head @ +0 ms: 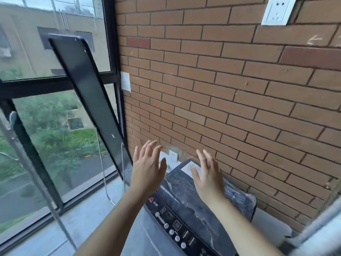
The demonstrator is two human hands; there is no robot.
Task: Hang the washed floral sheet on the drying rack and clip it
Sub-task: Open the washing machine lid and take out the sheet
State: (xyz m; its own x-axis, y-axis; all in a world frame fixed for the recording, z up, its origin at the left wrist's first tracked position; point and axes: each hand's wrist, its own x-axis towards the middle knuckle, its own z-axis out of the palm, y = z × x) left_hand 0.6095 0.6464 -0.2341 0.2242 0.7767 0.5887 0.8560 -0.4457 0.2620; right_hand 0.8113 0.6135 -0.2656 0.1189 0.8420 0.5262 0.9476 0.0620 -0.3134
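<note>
Both my hands are raised in front of me with fingers spread and nothing in them. My left hand [147, 167] hovers just left of the top-loading washing machine [186, 204], and my right hand [208, 174] hovers above its dark marbled lid. The lid is closed. A control panel [175, 228] with round buttons runs along the machine's near edge. No floral sheet shows in this view. A grey metal pole [317, 222] at the lower right and a thin pole [36, 178] at the left may belong to the drying rack.
A brick wall [230, 89] stands behind the machine, with a white socket [173, 156] low down and another socket [277, 12] high up. A black-framed window [55, 85] fills the left; a dark panel [88, 100] leans against it. Grey floor [83, 222] lies below.
</note>
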